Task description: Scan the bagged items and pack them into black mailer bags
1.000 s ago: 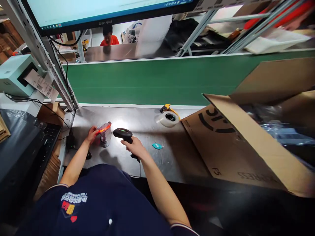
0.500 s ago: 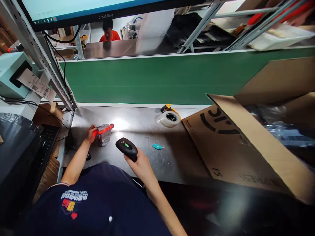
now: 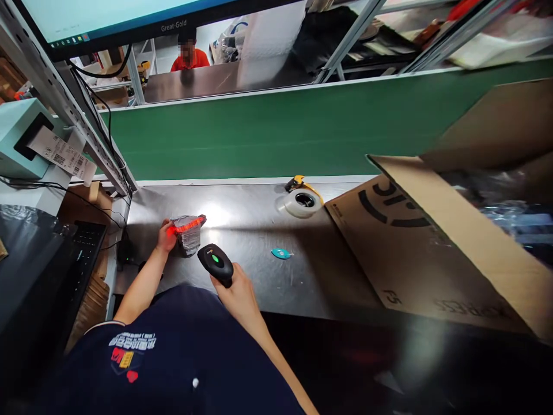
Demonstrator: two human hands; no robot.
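My left hand [image 3: 166, 236] grips the left edge of a small grey wrapped package [image 3: 190, 240] above the metal table [image 3: 242, 213]. A red band of scanner light falls across the package and onto my fingers. In my right hand [image 3: 237, 291] is a black barcode scanner [image 3: 215, 262] with a lit green spot on top. Its head points at the package, a short gap away. To the right of the scanner lies a small teal cutter [image 3: 280, 253].
A tape dispenser with a clear roll [image 3: 302, 203] rests near the green back panel [image 3: 242, 138]. On the right stands an open cardboard box [image 3: 380, 248] holding plastic-wrapped items. A keyboard [image 3: 84, 248] and a label printer [image 3: 30, 138] are at left, a monitor [image 3: 129, 23] above.
My left hand and the package have shifted slightly right. The scanner has come a little closer to the package, its red light still across it. The view has tilted slightly.
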